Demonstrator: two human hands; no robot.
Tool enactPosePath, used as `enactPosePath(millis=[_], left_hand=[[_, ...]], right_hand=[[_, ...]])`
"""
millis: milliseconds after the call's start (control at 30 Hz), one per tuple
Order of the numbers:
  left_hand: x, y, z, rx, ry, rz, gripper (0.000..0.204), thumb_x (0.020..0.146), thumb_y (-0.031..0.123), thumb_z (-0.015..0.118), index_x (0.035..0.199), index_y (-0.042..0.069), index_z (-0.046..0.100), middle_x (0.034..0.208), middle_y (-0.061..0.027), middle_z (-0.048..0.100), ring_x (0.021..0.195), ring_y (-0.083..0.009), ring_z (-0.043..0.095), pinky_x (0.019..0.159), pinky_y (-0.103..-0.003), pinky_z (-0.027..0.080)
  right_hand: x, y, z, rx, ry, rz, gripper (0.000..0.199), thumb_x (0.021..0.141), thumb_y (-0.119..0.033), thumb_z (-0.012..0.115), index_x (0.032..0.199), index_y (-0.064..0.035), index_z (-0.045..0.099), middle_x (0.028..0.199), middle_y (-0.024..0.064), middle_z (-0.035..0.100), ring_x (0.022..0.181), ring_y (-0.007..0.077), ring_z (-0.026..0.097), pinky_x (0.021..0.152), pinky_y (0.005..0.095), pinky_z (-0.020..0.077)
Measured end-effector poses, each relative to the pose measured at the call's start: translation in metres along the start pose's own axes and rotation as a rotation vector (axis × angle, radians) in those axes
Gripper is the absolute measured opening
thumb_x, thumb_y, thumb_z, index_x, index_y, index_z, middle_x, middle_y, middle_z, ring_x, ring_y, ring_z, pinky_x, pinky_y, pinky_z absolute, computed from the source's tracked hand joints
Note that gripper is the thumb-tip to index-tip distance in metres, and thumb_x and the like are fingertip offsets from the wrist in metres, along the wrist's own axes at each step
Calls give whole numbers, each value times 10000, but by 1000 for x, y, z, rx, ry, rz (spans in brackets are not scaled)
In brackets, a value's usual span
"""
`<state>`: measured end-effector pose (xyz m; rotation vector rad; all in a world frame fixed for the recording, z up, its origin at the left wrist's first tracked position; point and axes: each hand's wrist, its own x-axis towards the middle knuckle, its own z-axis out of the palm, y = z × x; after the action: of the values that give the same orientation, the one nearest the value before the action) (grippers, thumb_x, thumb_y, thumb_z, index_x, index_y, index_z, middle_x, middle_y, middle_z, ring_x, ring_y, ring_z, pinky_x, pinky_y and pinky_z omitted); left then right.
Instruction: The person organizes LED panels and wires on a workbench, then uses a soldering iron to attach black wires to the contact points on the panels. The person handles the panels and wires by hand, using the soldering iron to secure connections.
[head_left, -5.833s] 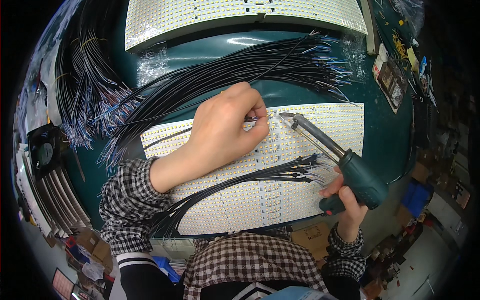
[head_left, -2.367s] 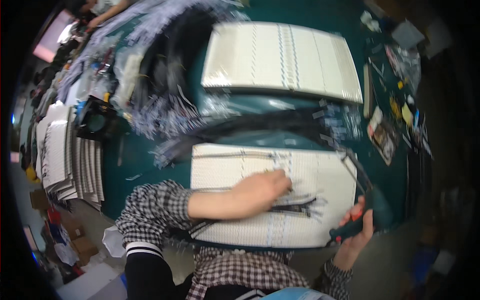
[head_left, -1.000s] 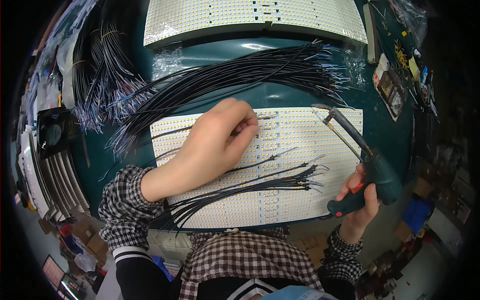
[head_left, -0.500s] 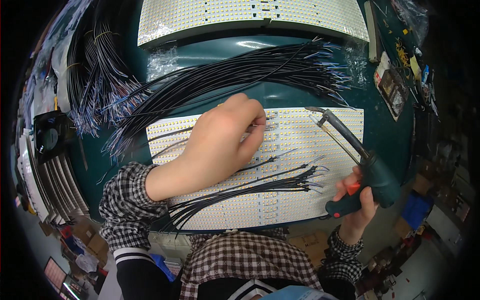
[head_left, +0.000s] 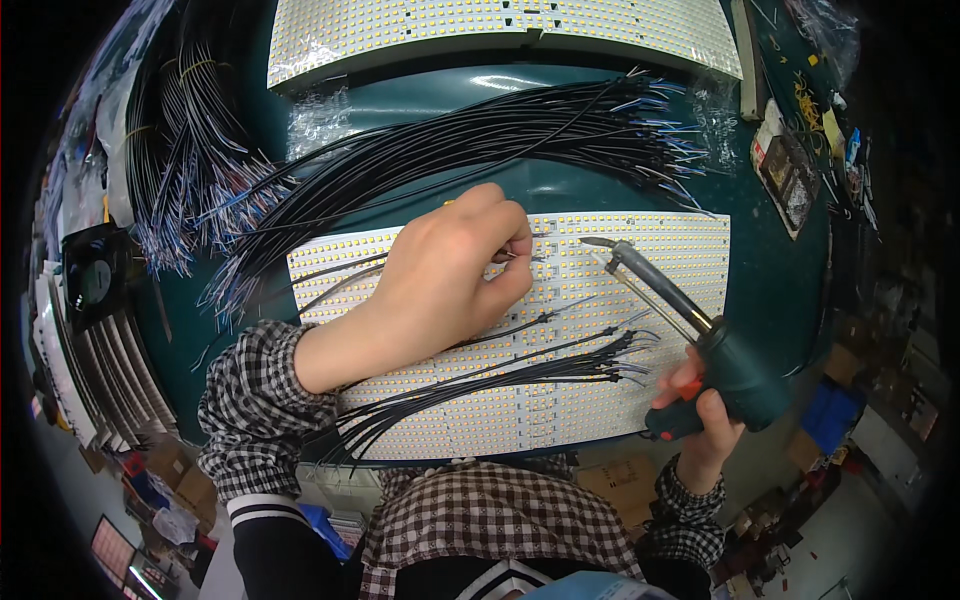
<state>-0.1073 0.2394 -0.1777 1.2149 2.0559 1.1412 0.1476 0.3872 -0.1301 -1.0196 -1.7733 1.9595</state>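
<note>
A white LED board (head_left: 590, 425) covered with rows of small yellow chips lies on the green table in front of me. My left hand (head_left: 445, 265) is over its upper middle, thumb and forefinger pinched on the end of a black cable (head_left: 340, 268). Most of that cable is hidden behind the hand. In my right hand (head_left: 712, 425) is a dark green soldering gun (head_left: 740, 375) with a red trigger. Its tip points left, just right of the left fingertips and apart from them. Several short black cables (head_left: 490, 372) lie across the lower part of the board.
Beyond the board lies a thick bundle of black cables (head_left: 480, 135) with stripped ends. More bundles (head_left: 195, 130) lie far left, by a black fan (head_left: 95, 275) and stacked white panels (head_left: 125, 375). Another stack of LED boards (head_left: 440, 35) stands behind; a stained block (head_left: 790, 180) sits right.
The soldering gun has moved left, its tip closer to my left fingertips. My left hand has stayed nearly in place, still pinching the cable.
</note>
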Motion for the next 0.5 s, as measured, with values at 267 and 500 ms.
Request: enactPosePath(millis=[267, 500], left_hand=[[1, -4, -2, 1, -24, 43, 106, 714, 46, 646, 776, 41, 560, 767, -109, 540, 721, -302, 590, 610, -384, 467], [0, -4, -2, -18, -44, 33, 115, 712, 45, 646, 778, 36, 552, 778, -112, 537, 728, -309, 580, 618, -391, 463]], right_hand=[[-5, 0, 0, -83, -59, 73, 603, 822, -292, 669, 1191, 150, 489, 831, 133, 624, 685, 233, 634, 587, 329, 546], [-8, 2, 1, -114, -81, 80, 591, 816, -271, 662, 1192, 150, 490, 802, 139, 624, 680, 232, 630, 613, 336, 533]])
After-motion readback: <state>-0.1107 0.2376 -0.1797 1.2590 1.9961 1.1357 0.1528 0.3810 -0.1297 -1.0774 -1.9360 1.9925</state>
